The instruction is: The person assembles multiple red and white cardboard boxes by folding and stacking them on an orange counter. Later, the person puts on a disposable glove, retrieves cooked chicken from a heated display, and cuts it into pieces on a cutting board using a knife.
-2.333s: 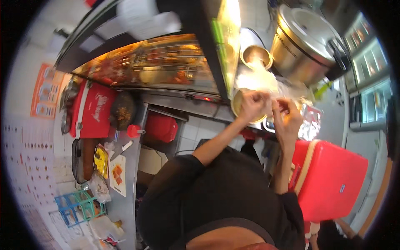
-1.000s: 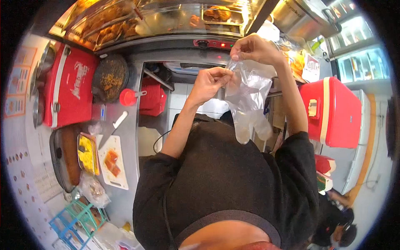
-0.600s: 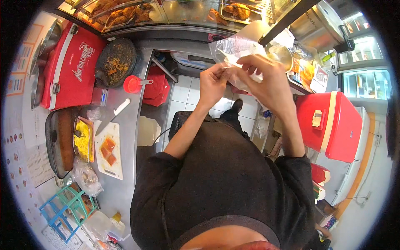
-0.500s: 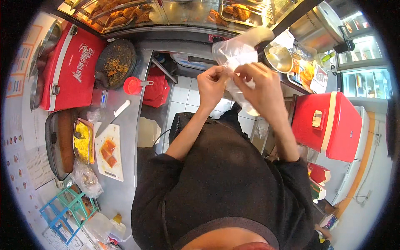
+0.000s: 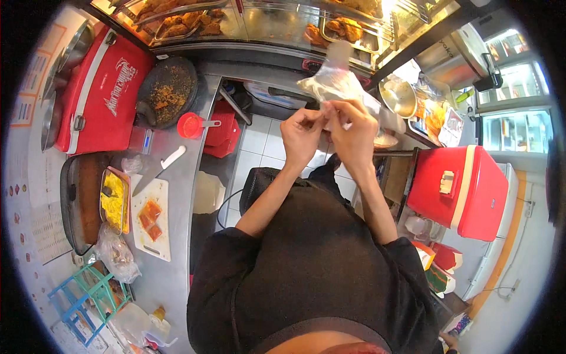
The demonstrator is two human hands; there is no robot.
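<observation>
- Our left hand (image 5: 302, 134) and right hand (image 5: 352, 133) are raised in front of our chest, close together, over the tiled floor (image 5: 259, 141) between the counters.
- Both pinch the mouth of a clear plastic bag (image 5: 331, 85), which stands bunched above the knuckles, just in front of the glass display case of fried food (image 5: 277, 23).
- The left fingers are curled in, thumb and forefinger closed on the bag's edge; the right fingers are bent over the same edge, also closed on the film. The bag is blurred, so we cannot tell what it contains.
- We judge that we are working the bag's neck, opening or twisting it. To do it well, we should grip only the thin film at the rim, keep the two pinches near each other, and hold the bag upright so that nothing slips out.
- We should keep our elbows in: a metal bowl (image 5: 398, 97) stands near on the right, and a red cooler box (image 5: 466, 192) lies lower right.
- On the steel counter (image 5: 177, 194) to our left lie a white cutting board (image 5: 151, 218) with orange pieces, a white-handled knife (image 5: 158, 170), a tray of yellow food (image 5: 113, 199), and a dark mortar (image 5: 168, 91), well apart from our hands.
</observation>
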